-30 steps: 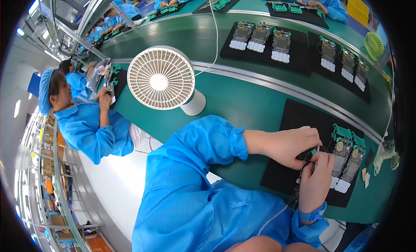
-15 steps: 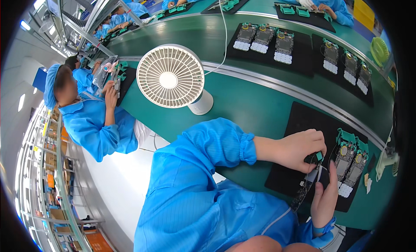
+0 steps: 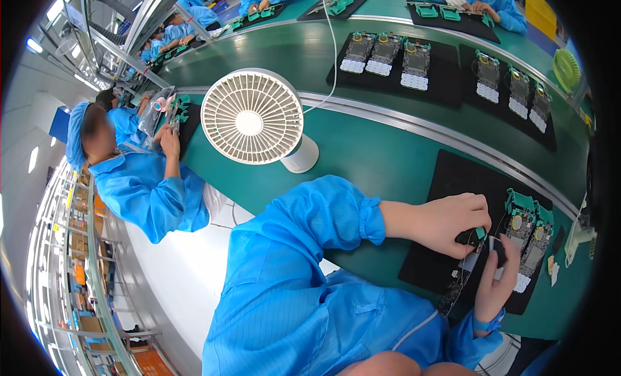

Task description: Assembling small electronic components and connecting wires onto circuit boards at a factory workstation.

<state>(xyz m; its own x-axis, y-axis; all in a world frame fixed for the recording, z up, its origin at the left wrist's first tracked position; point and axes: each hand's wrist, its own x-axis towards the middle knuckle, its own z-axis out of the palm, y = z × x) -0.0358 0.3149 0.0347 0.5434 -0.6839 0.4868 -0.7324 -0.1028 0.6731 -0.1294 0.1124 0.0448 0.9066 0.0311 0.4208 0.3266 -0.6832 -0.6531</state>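
Observation:
My left hand (image 3: 446, 222) is closed around the upper end of a narrow circuit board (image 3: 455, 292), where a green plastic part (image 3: 479, 233) shows at the fingertips. The board slants down toward my lap, and part of it is hidden under my fingers. Beside it, my right hand (image 3: 497, 287) pinches a small dark piece with a pale edge (image 3: 497, 250); its kind is unclear. Two circuit boards with green clips (image 3: 535, 249) lie just right of my hands on a black mat (image 3: 453, 172).
A white fan (image 3: 251, 120) stands on the green bench (image 3: 362, 140). Beyond the metal rail, several boards (image 3: 415, 64) rest on black mats. At left a co-worker (image 3: 139, 175) in blue handles parts. Small scraps (image 3: 554, 270) lie at the right.
My right hand has shifted slightly up, its fingers now bent around the dark piece, which has tilted. My left hand keeps its grip on the board. The whole view has shifted a little.

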